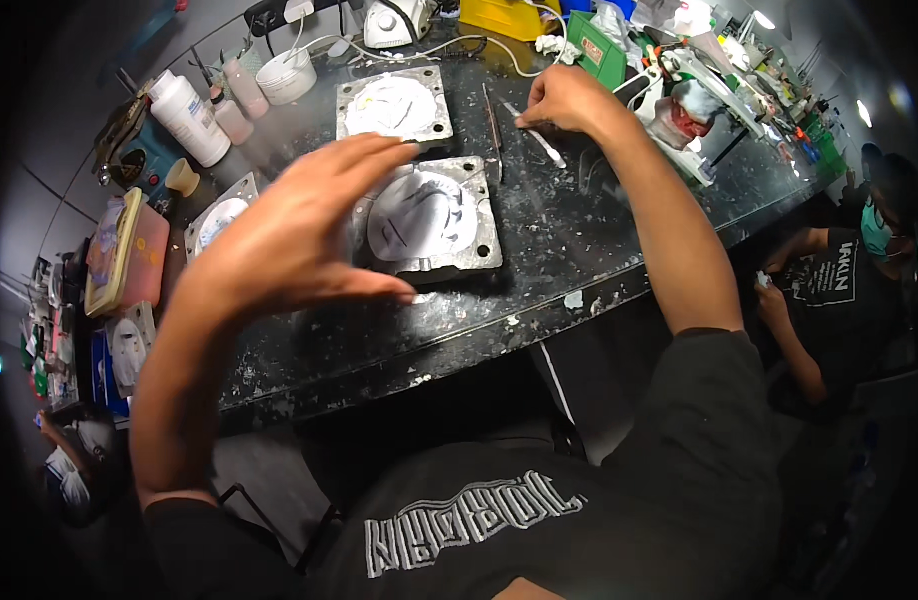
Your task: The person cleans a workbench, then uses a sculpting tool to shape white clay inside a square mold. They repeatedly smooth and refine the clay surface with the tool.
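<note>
My left hand [299, 230] hovers raised above the dark speckled worktop [559, 250], fingers together and stretched out, thumb apart, holding nothing. Just behind its fingertips lies a square metal mould half [434, 215] filled with white plaster. A second mould half [394, 103] sits farther back, and a third [219, 215] lies partly hidden by my left hand. My right hand [564, 100] rests on the worktop at the back, fingers closed on a thin white-tipped hand tool [539, 142]. A slim dark tool [493, 130] lies between the moulds and that hand.
White bottle [189, 118], pink containers [241, 95] and a white tub [286, 75] stand at the back left. A pink box [129, 255] sits at the left edge. Green and yellow bins, cables and clutter fill the back right. Another person [849, 270] sits at the right.
</note>
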`<state>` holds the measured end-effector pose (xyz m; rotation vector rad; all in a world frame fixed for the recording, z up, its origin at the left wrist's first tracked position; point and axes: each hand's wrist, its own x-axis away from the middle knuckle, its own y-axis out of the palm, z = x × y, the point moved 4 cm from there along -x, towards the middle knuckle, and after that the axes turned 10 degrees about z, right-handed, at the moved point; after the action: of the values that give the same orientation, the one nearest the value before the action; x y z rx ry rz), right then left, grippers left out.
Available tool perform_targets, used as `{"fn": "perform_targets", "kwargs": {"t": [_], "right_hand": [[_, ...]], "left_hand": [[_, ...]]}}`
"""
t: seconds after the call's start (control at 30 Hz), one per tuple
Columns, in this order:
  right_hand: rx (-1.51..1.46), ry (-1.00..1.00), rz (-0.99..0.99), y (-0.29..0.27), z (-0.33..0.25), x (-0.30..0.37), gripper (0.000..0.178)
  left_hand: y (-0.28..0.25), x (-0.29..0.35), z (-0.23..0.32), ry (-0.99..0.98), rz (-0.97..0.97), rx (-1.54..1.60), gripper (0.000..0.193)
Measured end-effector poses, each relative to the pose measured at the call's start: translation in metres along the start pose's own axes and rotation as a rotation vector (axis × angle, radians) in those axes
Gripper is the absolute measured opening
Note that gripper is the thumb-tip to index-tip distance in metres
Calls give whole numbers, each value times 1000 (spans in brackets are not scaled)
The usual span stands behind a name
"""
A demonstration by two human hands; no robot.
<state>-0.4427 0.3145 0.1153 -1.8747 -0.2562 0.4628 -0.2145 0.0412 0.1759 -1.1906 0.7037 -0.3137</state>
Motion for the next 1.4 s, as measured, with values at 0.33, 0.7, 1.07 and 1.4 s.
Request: {"fn": "perform_targets", "kwargs": {"t": [0.33,0.7,1.07,1.4], "right_hand": [[157,-2,410,-16,-16,91,28],[-1375,28,589,-5,-67,185,25],[-325,163,404,15,2,96,46],[-412,146,428,37,56,105,33]], "left_hand": [[59,25,-9,-251,-24,-45,128],[39,92,-21,-277,60,184,128],[29,100,-47,-178,40,275,136],[32,103,33,-447,246,10,133]]}}
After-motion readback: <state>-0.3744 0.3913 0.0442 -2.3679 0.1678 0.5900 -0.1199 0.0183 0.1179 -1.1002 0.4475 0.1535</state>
